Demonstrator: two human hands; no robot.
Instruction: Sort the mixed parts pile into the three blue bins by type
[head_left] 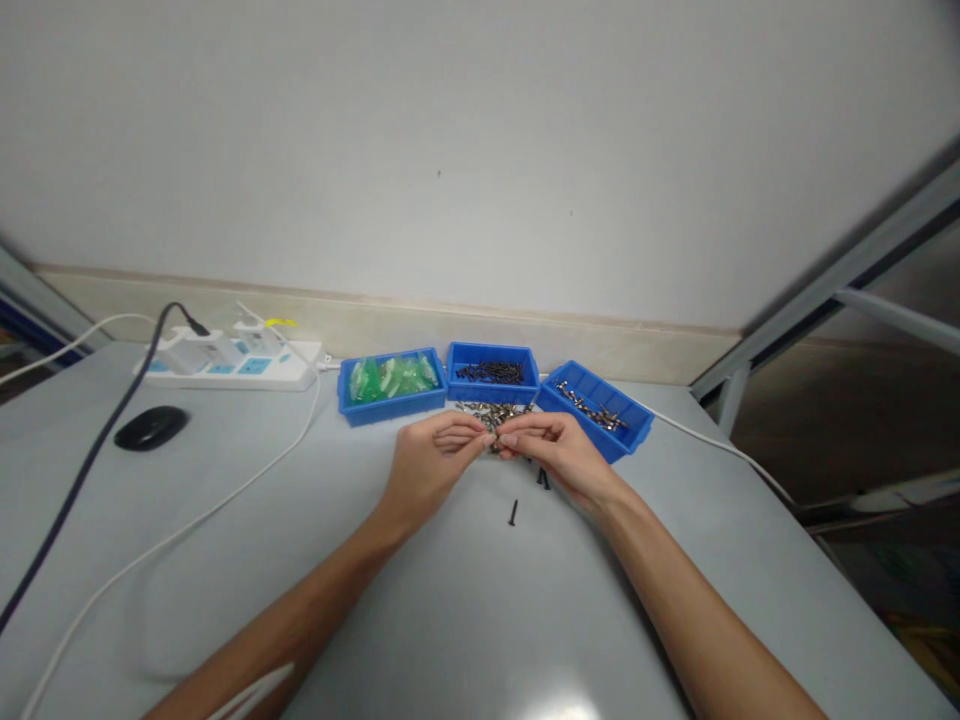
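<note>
My left hand (442, 450) and my right hand (551, 450) meet fingertip to fingertip over a loose pile of small metal screws (495, 412). Both are closed in a pinch, thumb against fingers. Whatever sits between the fingertips is too small to make out. Just below the right hand lie a couple of dark screws (543, 480), partly covered by it. Closer to me a single black screw (514, 513) rests on the table. Behind the pile, a blue bin (493, 392) holds many black screws (491, 372).
To the left, a blue bin (394, 408) holds green and clear plastic packets (394, 377); to the right, an angled blue bin (634, 430) holds shiny screws (592, 408). A power strip (289, 372), a black mouse (152, 428) and cables (202, 518) occupy the left side.
</note>
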